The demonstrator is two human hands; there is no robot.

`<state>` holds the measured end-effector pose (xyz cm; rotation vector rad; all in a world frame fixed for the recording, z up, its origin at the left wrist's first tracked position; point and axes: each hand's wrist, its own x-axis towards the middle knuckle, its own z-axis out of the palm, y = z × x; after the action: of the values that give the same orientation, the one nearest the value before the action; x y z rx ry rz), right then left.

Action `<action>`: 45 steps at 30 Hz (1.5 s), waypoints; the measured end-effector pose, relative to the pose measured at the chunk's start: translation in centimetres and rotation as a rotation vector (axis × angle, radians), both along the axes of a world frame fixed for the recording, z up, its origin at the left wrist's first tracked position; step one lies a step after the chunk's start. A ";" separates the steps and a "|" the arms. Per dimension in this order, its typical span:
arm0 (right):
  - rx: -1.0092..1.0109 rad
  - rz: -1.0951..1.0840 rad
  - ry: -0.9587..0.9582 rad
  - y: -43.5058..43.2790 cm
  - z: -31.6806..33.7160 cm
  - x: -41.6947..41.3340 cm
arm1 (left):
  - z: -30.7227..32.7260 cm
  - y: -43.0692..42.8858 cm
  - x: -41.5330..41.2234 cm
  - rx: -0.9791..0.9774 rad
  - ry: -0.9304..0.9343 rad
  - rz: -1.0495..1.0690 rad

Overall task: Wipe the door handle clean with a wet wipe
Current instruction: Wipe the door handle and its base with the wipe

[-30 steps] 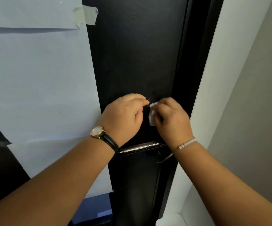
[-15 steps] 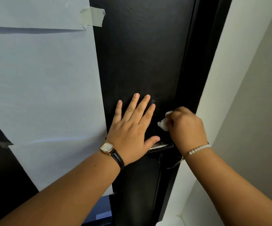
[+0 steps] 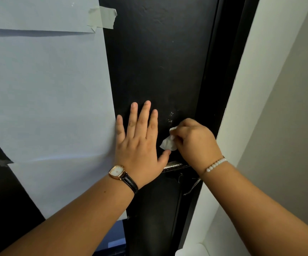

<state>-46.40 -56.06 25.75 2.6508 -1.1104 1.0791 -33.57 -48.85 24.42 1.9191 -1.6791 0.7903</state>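
Note:
A black door [image 3: 158,61] fills the middle of the view. Its metal handle [image 3: 174,166] shows as a short shiny bar below and between my two hands, partly hidden by them. My left hand [image 3: 140,145], with a watch on the wrist, lies flat against the door with its fingers spread. To its right, my right hand [image 3: 195,143], with a bead bracelet on the wrist, is closed on a crumpled white wet wipe [image 3: 169,142]. The wipe sits against the door just above the handle.
Large pale paper sheets [image 3: 48,93] are taped over the door's left part. A white door frame and grey wall [image 3: 278,108] run down the right side. A thin cord [image 3: 193,187] hangs below the handle by the door's edge.
My left hand let go of the wipe and went flat on the door, then slid slightly left. My right hand kept the wipe and dropped toward the handle.

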 end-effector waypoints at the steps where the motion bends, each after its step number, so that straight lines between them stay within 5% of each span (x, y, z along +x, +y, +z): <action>1: 0.011 -0.020 0.012 0.0 0.4 0.0 | 0.0 0.0 0.1 0.000 -0.003 -0.004; 6: -0.171 -0.003 -0.315 0.8 2.7 1.1 | -0.2 -0.1 0.1 0.007 0.017 -0.021; 10: -0.115 0.123 -0.022 1.0 0.2 2.0 | -0.2 0.0 0.2 0.003 0.021 -0.051; 13: -0.124 0.003 0.143 0.5 -0.9 1.2 | -0.2 -0.1 0.2 0.005 0.024 -0.053; 27: -0.012 -0.196 0.017 -0.4 0.5 -0.6 | -0.5 -0.1 0.2 0.023 0.014 -0.025; 31: -0.020 -0.079 0.217 0.2 -1.2 0.2 | -0.6 -0.2 0.3 0.023 -0.003 -0.021; 35: 0.028 0.098 0.159 0.2 -0.7 0.0 | -0.6 -0.2 0.3 0.028 0.012 -0.029; 40: 0.031 0.133 0.447 -0.2 -0.1 0.0 | -0.6 -0.2 0.3 0.029 0.021 -0.036; 45: 0.023 0.034 0.095 1.0 -1.3 -0.3 | -0.5 -0.2 0.3 0.034 0.020 -0.040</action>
<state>-46.72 -55.04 24.42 2.7161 -1.0701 0.9404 -33.24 -49.02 23.89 1.9030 -1.7243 0.7297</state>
